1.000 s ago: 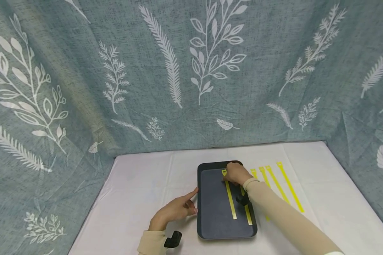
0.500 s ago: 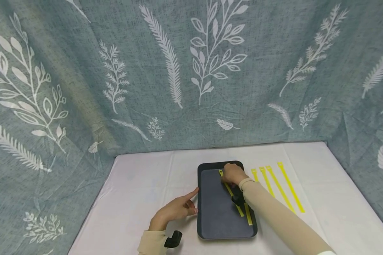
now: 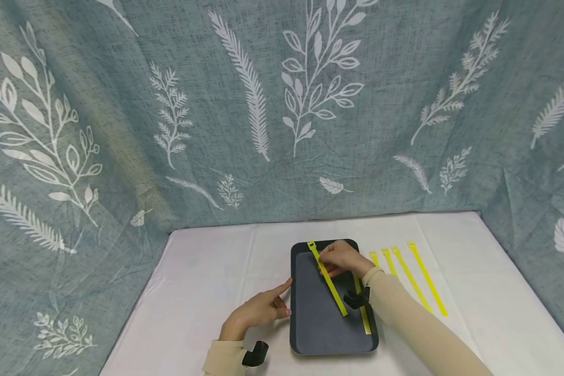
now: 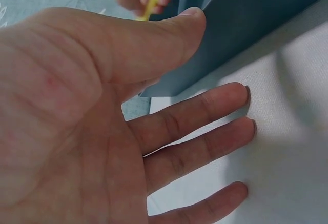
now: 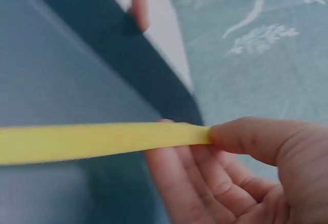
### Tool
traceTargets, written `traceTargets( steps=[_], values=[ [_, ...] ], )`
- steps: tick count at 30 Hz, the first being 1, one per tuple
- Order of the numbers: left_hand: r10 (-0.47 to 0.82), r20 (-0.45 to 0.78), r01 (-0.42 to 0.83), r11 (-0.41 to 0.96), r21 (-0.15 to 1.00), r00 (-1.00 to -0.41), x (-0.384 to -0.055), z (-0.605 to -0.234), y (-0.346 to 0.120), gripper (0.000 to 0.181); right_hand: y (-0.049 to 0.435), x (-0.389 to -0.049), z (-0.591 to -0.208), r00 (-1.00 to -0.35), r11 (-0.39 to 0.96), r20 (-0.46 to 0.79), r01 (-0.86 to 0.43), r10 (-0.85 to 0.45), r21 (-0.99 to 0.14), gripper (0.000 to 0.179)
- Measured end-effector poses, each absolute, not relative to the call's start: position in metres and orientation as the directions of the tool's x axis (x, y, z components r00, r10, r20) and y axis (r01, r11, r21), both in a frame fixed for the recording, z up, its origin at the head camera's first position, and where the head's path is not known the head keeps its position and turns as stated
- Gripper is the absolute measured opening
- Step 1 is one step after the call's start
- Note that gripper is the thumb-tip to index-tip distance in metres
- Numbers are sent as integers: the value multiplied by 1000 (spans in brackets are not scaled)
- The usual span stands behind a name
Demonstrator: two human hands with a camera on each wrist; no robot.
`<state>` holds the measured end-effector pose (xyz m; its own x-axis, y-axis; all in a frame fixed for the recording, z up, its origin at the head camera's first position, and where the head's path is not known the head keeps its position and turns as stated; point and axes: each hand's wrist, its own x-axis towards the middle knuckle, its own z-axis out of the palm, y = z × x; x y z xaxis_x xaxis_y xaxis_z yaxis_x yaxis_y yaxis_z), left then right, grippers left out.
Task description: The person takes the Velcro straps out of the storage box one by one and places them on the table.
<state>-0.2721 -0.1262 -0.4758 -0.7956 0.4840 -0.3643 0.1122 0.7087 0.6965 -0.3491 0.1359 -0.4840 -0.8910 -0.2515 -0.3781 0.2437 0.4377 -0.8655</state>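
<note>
My right hand (image 3: 342,258) pinches a yellow hook-and-loop cable tie (image 3: 331,286) between thumb and fingers above a dark grey tray (image 3: 316,329). Its slotted head points to the tray's far left corner, its tail toward the near right. In the right wrist view the thumb (image 5: 251,136) presses the yellow band (image 5: 92,141) against the fingers. A second yellow tie (image 3: 365,318) lies along the tray's right side, partly hidden by the right hand and wrist. My left hand (image 3: 259,308) touches the tray's left wall with an extended finger; the other fingers are loosely straight in the left wrist view.
Several more yellow ties (image 3: 426,278) lie in a row on the white tablecloth (image 3: 216,271) to the right of the tray, some partly covered by the right forearm. A grey-green leaf-patterned curtain (image 3: 272,198) hangs behind and beside the table.
The right hand has shifted the held tie leftward and raised it off the tray's floor; the tie has tilted, its head now over the far rim. The left hand has stayed put.
</note>
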Motion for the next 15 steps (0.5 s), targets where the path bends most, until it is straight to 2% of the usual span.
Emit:
traceTargets(
  steps=[8,15],
  values=[
    [478,-364,115,716,688,-799,-271,-474,-126,76,140,-349,-462,-900,265,-303,223,-313,-938,35],
    [476,-368,110,718,688,-799,-270,-475,-125,76,149,-353,-444,-917,224,-282,223,-283,-949,38]
  ],
)
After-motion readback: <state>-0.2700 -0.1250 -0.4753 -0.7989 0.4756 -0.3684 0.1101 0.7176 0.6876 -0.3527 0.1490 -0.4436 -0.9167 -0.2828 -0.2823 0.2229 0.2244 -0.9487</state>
